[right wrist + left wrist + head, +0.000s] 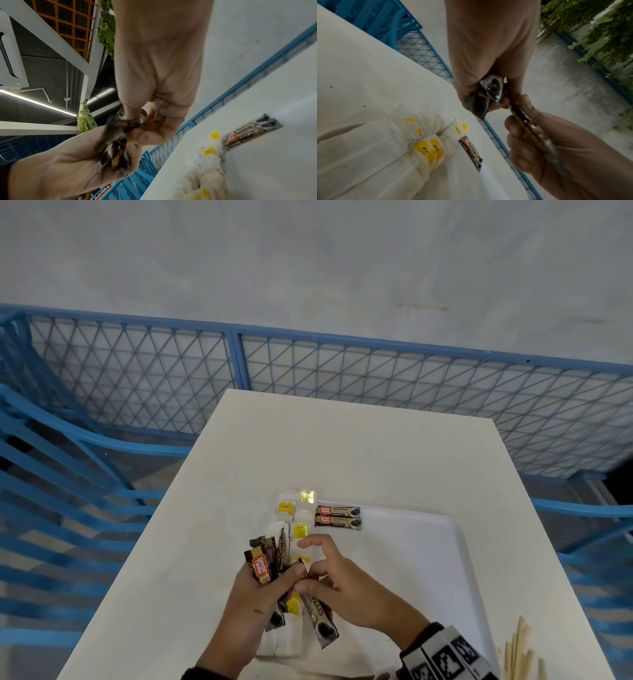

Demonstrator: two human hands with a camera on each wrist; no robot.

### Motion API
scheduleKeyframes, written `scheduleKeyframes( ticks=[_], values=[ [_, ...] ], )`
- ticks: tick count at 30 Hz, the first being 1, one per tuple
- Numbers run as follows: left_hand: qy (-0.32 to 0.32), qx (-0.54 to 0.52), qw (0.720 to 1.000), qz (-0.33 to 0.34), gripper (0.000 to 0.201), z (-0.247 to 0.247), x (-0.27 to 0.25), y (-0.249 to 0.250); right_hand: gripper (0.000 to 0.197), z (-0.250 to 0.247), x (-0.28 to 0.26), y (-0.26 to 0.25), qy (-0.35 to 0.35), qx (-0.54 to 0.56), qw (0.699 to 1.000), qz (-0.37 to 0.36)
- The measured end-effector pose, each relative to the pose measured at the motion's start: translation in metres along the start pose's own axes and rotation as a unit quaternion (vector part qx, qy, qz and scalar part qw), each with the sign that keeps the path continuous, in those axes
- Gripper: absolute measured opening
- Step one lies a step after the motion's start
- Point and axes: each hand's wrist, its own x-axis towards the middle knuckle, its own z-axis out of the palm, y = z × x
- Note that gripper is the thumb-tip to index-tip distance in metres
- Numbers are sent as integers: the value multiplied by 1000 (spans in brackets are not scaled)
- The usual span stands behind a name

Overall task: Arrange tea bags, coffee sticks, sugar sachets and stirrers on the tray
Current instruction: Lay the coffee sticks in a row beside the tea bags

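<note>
Head view shows our left hand [260,594] gripping a bunch of coffee sticks [263,559] over the tray [428,559], while our right hand [342,580] pinches one stick [320,621] out of it. Two sticks [338,517] already lie at the tray's far edge, beside the tea bags [294,518]. We judge the coffee step is under way; next the pinched stick needs laying parallel beside that pair.
</note>
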Motion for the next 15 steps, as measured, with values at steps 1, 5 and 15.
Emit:
scheduleKeyframes(
  ticks=[1,5,15],
  values=[
    [13,-4,1000,2,29,-1,1,0,36,0,-1,1,6,9,1000,7],
    [103,-41,994,17,19,-6,4,-1,15,4,-6,9,3,113,992,50],
    [122,-54,990,33,4,-14,5,-11,18,-5,-7,25,181,284,938,85]
  ],
)
